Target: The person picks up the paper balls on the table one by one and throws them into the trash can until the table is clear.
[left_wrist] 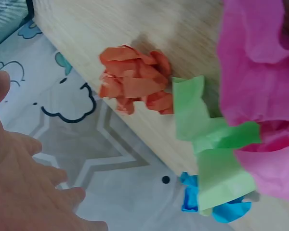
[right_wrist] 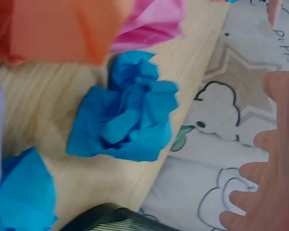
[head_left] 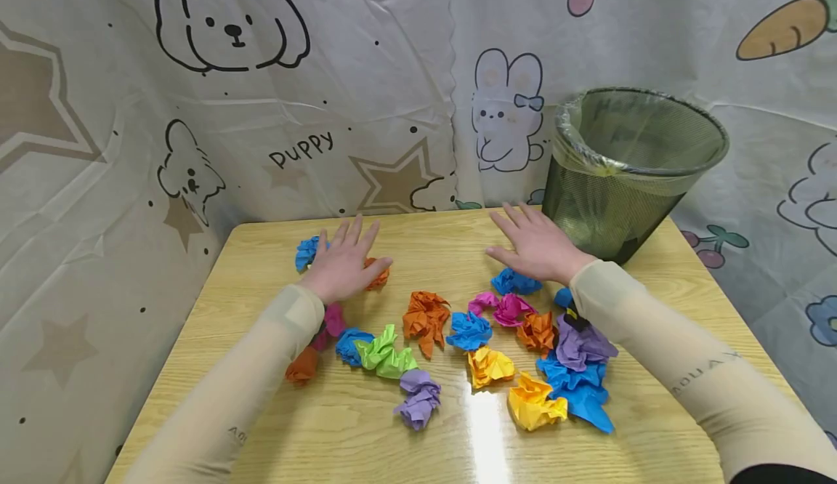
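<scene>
My left hand point(head_left: 343, 262) is spread palm down over the far left of the table, fingers straight, holding nothing. A blue crumpled paper point(head_left: 306, 253) and an orange one point(head_left: 377, 273) show beside it. My right hand point(head_left: 539, 244) reaches out flat with fingers extended, just left of the mesh bin. Below it lies a blue crumpled paper point(head_left: 516, 281), also large in the right wrist view point(right_wrist: 127, 113). In the left wrist view, an orange ball point(left_wrist: 135, 77), a light green sheet point(left_wrist: 221, 163) and a magenta paper point(left_wrist: 260, 62) lie past the left hand point(left_wrist: 29, 183).
A black mesh bin point(head_left: 611, 200) with a clear liner stands at the table's far right corner. Several crumpled papers, including a yellow one point(head_left: 490, 366), a purple one point(head_left: 419, 399) and a green one point(head_left: 386, 355), are scattered over the wooden table point(head_left: 340, 440). A printed curtain point(head_left: 392, 91) hangs behind.
</scene>
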### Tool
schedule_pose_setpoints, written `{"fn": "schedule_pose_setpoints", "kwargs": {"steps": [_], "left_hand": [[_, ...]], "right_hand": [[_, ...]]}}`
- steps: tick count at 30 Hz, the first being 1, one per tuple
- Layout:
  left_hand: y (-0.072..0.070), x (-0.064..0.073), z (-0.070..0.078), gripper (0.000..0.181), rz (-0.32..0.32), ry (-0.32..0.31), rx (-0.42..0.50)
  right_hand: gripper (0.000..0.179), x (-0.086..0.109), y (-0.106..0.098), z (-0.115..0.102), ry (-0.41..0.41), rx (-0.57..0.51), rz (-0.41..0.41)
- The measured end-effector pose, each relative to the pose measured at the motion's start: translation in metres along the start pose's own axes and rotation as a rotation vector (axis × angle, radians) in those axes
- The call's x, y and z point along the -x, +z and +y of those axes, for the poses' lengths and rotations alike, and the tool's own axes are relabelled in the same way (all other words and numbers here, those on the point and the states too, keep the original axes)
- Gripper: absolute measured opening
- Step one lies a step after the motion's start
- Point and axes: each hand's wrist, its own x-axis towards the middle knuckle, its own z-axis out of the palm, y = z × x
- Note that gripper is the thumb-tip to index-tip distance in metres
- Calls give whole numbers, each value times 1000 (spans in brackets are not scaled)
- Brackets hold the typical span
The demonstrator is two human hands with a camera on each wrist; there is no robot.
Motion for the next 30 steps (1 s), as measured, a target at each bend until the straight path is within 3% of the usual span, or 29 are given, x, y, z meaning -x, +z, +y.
{"fn": "schedule_pose_setpoints", "kwargs": {"steps": [8,21,30], "left_hand": [[-13,1,13,83,14,65,-7],[-41,3,49,83,23,206,-29],[-59,5,72,82,19,266,-31]], "right_hand": [[74,4,-24,-18,-88,39,85],[59,14,-65,-41,-226,107,267],[55,27,-93,-43,-317,152,400]]}}
